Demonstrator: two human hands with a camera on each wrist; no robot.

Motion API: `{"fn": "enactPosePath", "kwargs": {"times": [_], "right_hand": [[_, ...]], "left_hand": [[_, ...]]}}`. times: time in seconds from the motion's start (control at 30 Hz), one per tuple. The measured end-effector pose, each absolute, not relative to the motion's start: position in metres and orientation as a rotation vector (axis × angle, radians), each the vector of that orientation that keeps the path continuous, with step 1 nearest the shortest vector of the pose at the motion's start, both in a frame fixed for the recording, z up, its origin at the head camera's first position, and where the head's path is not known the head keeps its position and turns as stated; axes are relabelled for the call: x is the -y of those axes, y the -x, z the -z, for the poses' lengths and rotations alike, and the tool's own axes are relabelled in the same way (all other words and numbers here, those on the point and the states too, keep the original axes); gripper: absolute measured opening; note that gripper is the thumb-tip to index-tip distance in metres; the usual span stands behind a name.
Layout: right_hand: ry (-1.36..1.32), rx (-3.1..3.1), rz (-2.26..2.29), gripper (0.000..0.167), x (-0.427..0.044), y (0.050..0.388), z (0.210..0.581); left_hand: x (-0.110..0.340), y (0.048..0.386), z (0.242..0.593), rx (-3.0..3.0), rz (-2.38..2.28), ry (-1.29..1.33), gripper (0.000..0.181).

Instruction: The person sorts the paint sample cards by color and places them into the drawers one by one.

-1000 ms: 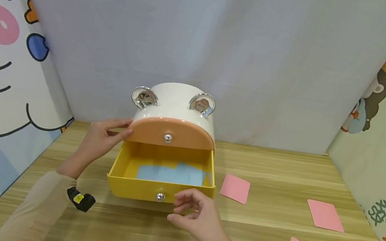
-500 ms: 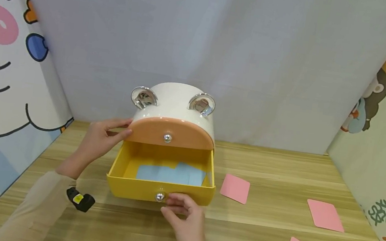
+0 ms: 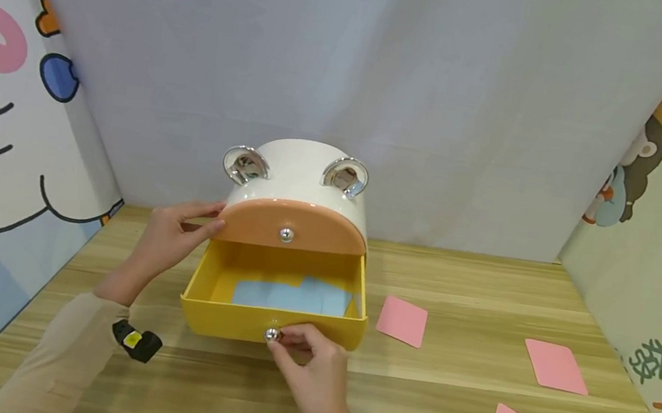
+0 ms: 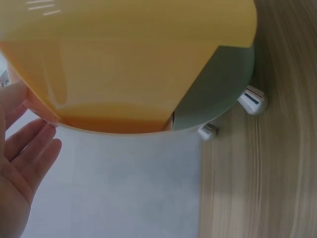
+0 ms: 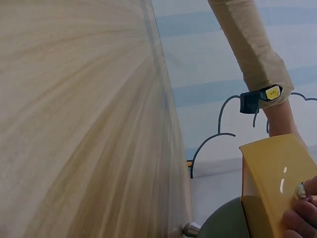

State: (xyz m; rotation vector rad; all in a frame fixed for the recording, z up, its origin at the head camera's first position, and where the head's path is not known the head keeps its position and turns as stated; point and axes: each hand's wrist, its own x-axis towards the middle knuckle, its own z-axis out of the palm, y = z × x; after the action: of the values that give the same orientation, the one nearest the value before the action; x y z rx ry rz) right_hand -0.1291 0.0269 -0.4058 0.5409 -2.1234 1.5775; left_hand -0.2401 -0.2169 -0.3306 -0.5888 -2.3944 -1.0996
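Fingers [image 3: 303, 331] of the right hand [image 3: 313, 375] pinch the knob [image 3: 272, 335] on the drawer [image 3: 216, 319], left hand [image 3: 168, 241] spread against the cabinet [image 3: 303, 178] above, which hard shoving might skid.

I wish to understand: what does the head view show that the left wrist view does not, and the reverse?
Only the head view: three pink cards, the blue paper inside the yellow drawer, and the right hand pinching the drawer's silver knob.
Only the left wrist view: two silver feet and the grey-green underside of the box.
Both: the left hand touching the box, the yellow drawer and the wooden table.
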Motion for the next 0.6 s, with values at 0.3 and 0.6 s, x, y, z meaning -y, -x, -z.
{"fn": "enactPosePath", "kwargs": {"times": [0.3, 0.6], "right_hand": [[-0.525, 2.151, -1.546, 0.01, -0.027, 0.139, 0.405], [-0.529, 2.197, -1.441, 0.011, -0.027, 0.161, 0.398]], "left_hand": [[0.217, 0.241, 0.331, 2.384, 1.095, 0.601, 0.032], [0.216, 0.241, 0.332, 2.377, 1.101, 0.591, 0.032]]}}
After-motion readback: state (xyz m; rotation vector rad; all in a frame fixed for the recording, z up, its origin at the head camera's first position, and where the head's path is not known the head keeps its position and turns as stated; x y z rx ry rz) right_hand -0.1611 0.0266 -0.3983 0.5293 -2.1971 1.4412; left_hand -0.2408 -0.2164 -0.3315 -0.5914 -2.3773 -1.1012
